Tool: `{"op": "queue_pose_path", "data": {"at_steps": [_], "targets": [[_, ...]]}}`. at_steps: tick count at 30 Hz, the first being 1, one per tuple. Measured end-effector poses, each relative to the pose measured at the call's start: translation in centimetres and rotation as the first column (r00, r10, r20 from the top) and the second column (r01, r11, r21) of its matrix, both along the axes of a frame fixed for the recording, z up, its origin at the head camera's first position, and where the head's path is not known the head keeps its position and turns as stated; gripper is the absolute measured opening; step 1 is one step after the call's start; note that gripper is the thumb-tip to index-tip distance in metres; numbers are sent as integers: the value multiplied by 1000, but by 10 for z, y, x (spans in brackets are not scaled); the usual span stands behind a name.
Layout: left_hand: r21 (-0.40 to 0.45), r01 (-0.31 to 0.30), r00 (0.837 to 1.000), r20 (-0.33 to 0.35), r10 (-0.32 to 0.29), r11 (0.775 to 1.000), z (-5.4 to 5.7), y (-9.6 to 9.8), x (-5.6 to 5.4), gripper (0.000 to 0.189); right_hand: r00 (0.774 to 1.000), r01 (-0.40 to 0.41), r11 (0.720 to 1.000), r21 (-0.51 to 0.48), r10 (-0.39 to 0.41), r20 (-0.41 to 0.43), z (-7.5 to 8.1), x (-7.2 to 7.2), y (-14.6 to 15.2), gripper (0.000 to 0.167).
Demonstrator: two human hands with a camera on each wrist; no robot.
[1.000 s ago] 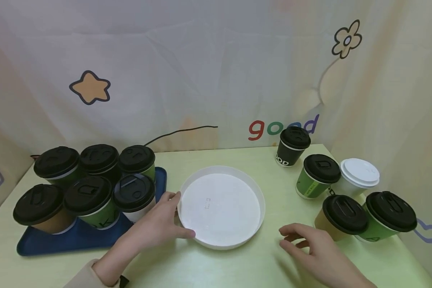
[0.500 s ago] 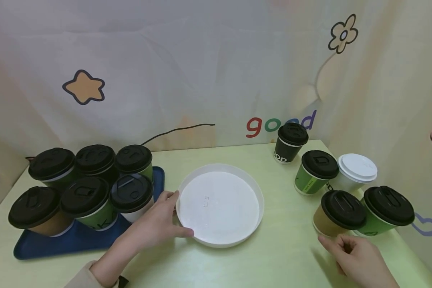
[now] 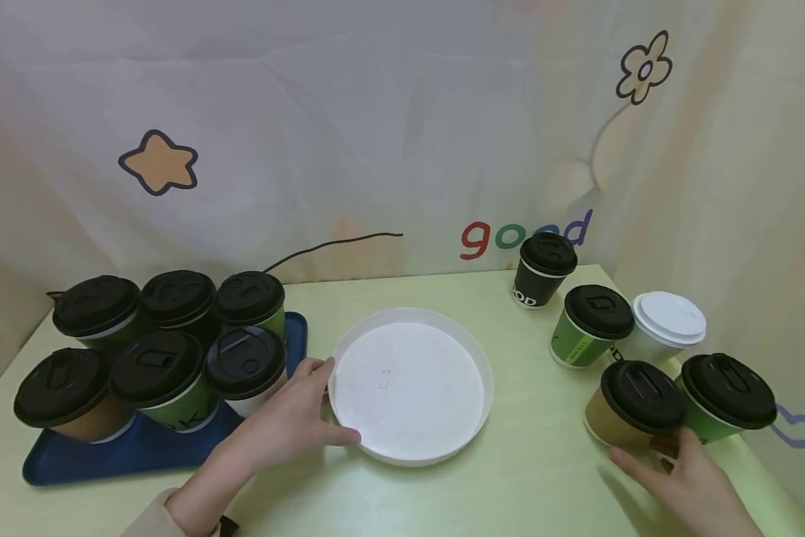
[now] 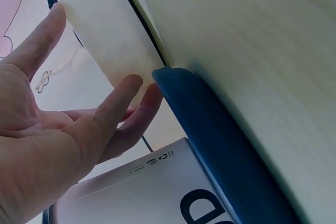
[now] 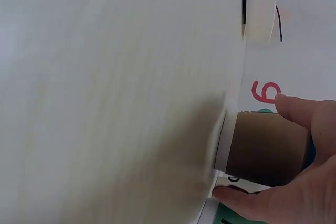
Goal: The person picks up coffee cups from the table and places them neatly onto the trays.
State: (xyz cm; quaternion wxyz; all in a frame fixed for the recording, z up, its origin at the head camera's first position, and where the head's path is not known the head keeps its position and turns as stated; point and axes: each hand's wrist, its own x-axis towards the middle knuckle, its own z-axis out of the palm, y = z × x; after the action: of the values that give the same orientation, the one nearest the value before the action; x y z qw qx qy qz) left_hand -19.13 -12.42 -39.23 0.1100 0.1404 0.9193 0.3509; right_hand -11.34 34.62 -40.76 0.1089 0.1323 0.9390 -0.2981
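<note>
My left hand (image 3: 295,414) is at the near-left rim of a round white tray (image 3: 412,388), thumb and fingers spread along its side. In the left wrist view those fingers are loosely extended, with the tray's wall (image 4: 107,24) beyond them. At the right, my right hand (image 3: 697,485) is around the lower part of a brown paper coffee cup (image 3: 605,421) with a black lid. The right wrist view has the brown cup (image 5: 270,148) between thumb and fingers, with the thumb tip slightly off its side. The fingers reach between it and a green cup (image 3: 700,418).
On the left, a blue tray (image 3: 127,459) bears several black-lidded cups, including a white one (image 4: 142,187) beside my left hand. Behind the brown cup stand a green cup (image 3: 577,339), a white-lidded cup (image 3: 667,321) and a black cup (image 3: 536,283). A printed curtain (image 3: 375,134) hangs behind.
My right hand has moved right from the bare table to the brown cup, its fingers now reaching past the cup's right side. My left hand has stayed at the round tray.
</note>
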Motion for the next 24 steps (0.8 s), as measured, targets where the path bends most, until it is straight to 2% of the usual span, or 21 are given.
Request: {"op": "queue_pose_path", "data": {"at_steps": [2, 4, 8, 13, 15, 20, 24], "targets": [[2, -2, 1000, 0, 2, 1000, 0, 0, 0, 106, 1000, 12, 999, -35, -12, -8, 0, -4, -1, 110], [-6, -6, 1000, -4, 6, 1000, 0, 0, 0, 106, 998, 21, 995, -94, -26, -55, 0, -7, -3, 111], [-31, -18, 1000, -7, 18, 999, 0, 1, 0, 108, 981, 13, 984, -177, -47, -190, -2, -10, -8, 95], [-21, -16, 1000, -18, 16, 1000, 1, 0, 1, 108, 972, 39, 963, -267, -99, -214, -3, -16, -12, 84], [-16, -14, 1000, -24, 14, 1000, 1, -1, 1, 107, 969, 49, 959, -279, -113, -220, -3, -18, -14, 81], [-3, -9, 999, -37, 9, 1000, 1, -1, 1, 104, 953, 30, 979, -201, -89, -289, -4, -18, -20, 69], [7, -1, 999, -54, 2, 1000, 0, -2, 0, 100, 933, -26, 981, -191, -45, -357, 0, -18, -35, 65]]}}
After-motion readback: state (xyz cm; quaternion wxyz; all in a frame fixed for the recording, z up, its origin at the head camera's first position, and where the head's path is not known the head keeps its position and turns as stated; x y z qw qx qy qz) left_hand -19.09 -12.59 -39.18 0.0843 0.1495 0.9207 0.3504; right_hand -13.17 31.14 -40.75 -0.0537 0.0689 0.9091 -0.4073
